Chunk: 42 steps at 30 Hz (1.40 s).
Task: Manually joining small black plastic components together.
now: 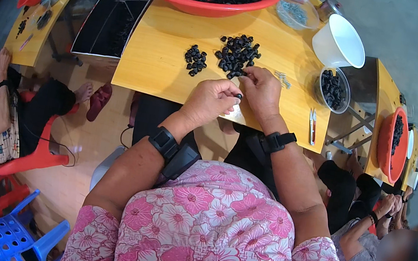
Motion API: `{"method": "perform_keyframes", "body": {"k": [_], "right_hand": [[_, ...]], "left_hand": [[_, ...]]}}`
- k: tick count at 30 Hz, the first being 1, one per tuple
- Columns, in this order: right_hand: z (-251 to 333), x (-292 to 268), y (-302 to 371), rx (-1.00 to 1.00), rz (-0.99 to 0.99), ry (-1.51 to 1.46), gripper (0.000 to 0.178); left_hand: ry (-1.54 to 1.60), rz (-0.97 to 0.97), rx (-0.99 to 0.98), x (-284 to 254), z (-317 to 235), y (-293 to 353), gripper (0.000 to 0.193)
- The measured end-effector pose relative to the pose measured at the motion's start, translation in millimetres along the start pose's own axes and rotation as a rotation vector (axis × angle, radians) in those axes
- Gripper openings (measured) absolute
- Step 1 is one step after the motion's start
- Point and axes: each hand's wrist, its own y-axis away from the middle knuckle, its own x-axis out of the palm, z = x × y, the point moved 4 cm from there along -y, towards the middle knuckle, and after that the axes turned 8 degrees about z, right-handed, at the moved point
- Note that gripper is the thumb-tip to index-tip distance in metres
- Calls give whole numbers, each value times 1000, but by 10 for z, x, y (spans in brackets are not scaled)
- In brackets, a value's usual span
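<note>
My left hand (209, 98) is closed in a pinch on a small black part (238, 96), just above the near edge of the yellow table (152, 74). Close beside it, my right hand (263, 92) has its thumb and fingertips drawn together at the near edge of a larger pile of small black parts (237, 53); whatever they grip is too small to make out. To the left lies a smaller pile of black parts (195, 61). A few small shiny pins (283, 80) lie to the right of my right hand.
A red basin (207, 9) full of black parts stands at the back. On the right are a white bowl (339, 44), a clear tub of black parts (333, 89) and a slim red-handled tool (313, 127). Other people sit at neighbouring tables on both sides.
</note>
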Motion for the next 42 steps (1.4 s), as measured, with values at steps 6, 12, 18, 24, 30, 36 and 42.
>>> {"method": "perform_keyframes", "body": {"k": [6, 12, 18, 24, 30, 36, 42], "right_hand": [[-29, -44, 76, 113, 64, -119, 13], [-107, -87, 235, 243, 110, -597, 7], [-165, -149, 397, 275, 131, -841, 9], [-142, -130, 479, 275, 203, -930, 12], [-122, -131, 491, 271, 268, -969, 12], [-115, -129, 504, 247, 280, -993, 12], [-151, -84, 514, 200, 289, -951, 10]], "left_hand": [[-20, 11, -5, 17, -55, 25, 14], [-47, 12, 14, 20, -36, 11, 12], [-70, 15, 33, 18, -2, -2, 12], [-114, 3, 35, 35, 2, -5, 13], [-127, 13, 28, 32, -10, -5, 14], [-151, 15, 28, 36, -3, -6, 13], [-107, 28, 23, 40, 27, -10, 12]]}}
